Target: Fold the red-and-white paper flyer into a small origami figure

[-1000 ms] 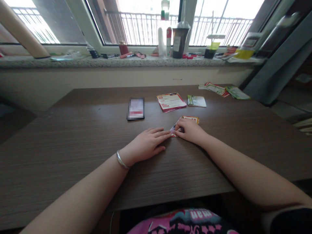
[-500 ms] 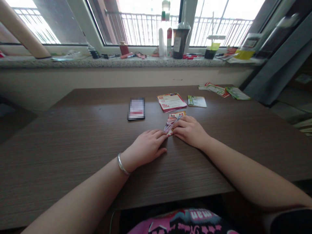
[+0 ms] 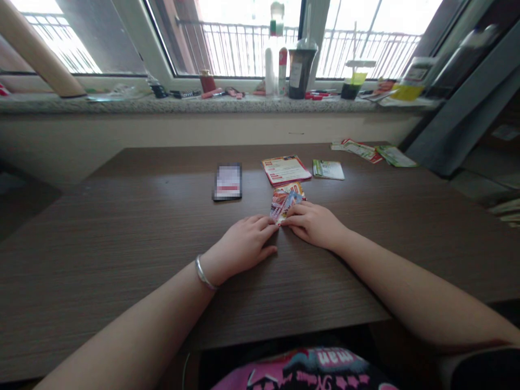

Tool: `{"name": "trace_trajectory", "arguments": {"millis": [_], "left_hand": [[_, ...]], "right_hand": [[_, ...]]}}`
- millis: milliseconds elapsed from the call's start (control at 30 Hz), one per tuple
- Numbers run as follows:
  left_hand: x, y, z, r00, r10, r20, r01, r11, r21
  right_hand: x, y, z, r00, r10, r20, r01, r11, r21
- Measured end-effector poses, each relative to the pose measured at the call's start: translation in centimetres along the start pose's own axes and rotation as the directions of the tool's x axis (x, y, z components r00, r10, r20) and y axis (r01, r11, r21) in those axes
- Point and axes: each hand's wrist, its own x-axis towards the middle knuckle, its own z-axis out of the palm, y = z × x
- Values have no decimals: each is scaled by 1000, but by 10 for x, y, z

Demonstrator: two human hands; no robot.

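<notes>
A colourful folded paper (image 3: pixel 284 199), printed in red, yellow and blue, lies on the brown table between my hands, its near end narrowed to a point. My left hand (image 3: pixel 247 244), a silver bangle on its wrist, rests flat with fingers outstretched; its fingertips touch the paper's near tip. From the right, my right hand (image 3: pixel 314 223) presses its fingertips on the paper's right edge and lower part, fingers stretched over it. Just behind lies a stack of red-bordered printed sheets (image 3: pixel 286 169).
A phone (image 3: pixel 227 182) with a blurred screen lies left of the sheets. Green-and-white papers (image 3: pixel 329 169) sit to their right, with more leaflets (image 3: pixel 363 150) at the back right corner. Along the granite sill (image 3: pixel 179 106) stand bottles, a dark lidded cup (image 3: pixel 299 70) and small items.
My right hand has slid down and slightly left along the paper, uncovering more of its print. The paper has turned a little leftward. My left hand has hardly moved.
</notes>
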Motion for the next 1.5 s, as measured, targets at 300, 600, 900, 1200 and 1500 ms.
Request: {"name": "trace_trajectory", "arguments": {"millis": [300, 600, 900, 1200, 1500], "left_hand": [[1, -1, -1, 1000, 15, -2, -15, 1000, -12], [1, 0, 1, 1000, 4, 9, -4, 1000, -7], [0, 1, 3, 1000, -25, 15, 26, 999, -36], [-1, 1, 4, 1000, -24, 0, 24, 999, -47], [1, 2, 3, 999, -37, 13, 38, 998, -45]], "right_hand": [[2, -2, -2, 999, 32, 15, -32, 999, 8], [2, 1, -4, 998, 58, 13, -58, 998, 35], [1, 9, -6, 979, 202, -22, -201, 979, 41], [-4, 22, -11, 934, 358, -11, -358, 933, -42], [-6, 35, -13, 883, 469, 7, -466, 881, -83]]}}
